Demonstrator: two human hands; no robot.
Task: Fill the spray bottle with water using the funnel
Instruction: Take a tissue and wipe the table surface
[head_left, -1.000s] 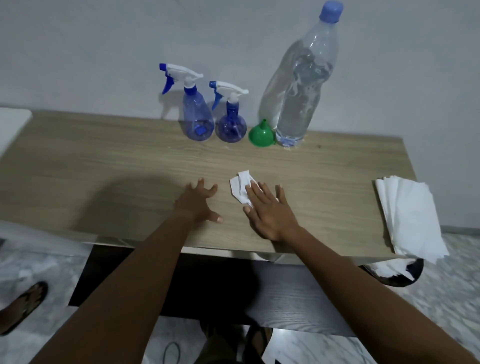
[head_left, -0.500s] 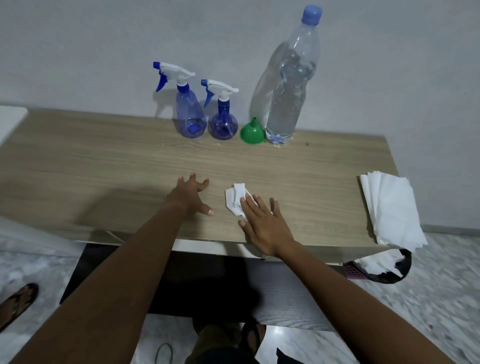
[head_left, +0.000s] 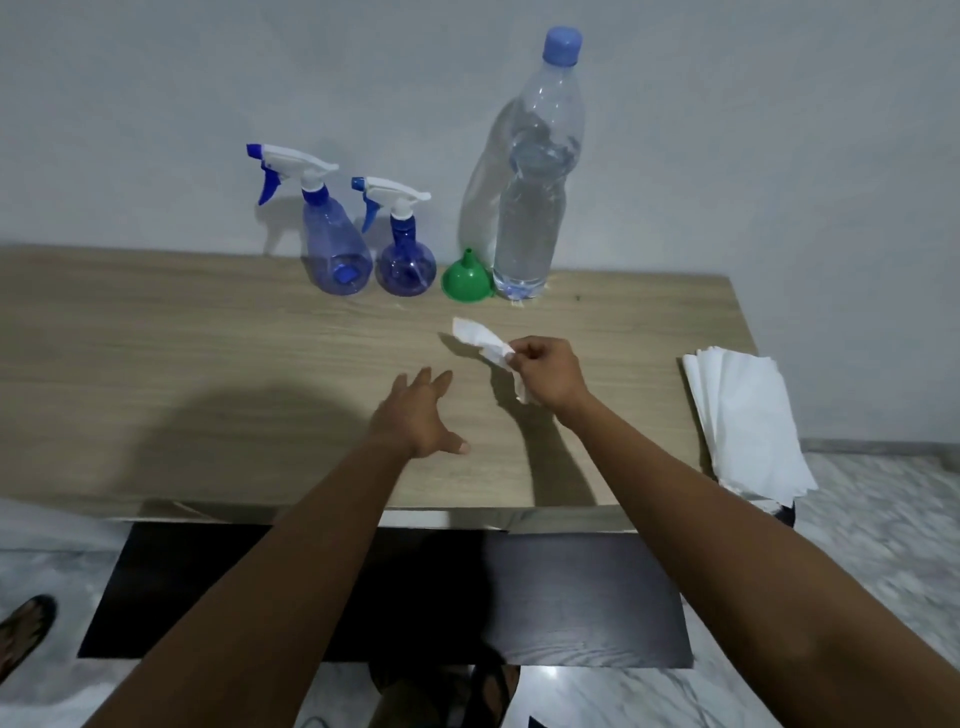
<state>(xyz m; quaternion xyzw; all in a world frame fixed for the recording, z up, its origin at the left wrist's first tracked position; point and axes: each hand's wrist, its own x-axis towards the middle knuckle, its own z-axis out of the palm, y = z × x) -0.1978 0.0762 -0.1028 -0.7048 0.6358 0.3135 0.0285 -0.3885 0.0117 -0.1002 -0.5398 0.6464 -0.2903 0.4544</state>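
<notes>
Right hand (head_left: 545, 374) pinches a crumpled tissue (head_left: 475, 335); left hand (head_left: 421, 415) slack, fingers spread. Round spray bottle (head_left: 405, 262) and funnel (head_left: 464, 280) stand beyond both hands, untouched. Bottle likely light, thin-walled, slick; grip the neck under the trigger.

Both forearms seen bare, extended fwd from lower edge, converging toward centre. L hand (head_left: 421, 415): held flat, palm down, fingers straight & spread, thumb out to the right; low over bench (head_left: 156, 364), contact not determinable. R hand (head_left: 545, 376): fingers curled, crumpled tissue (head_left: 475, 338) pinched betw. thumb & fingertips; raised off bench, shadow cast beneath. R hand positioned further fwd than L.
</notes>
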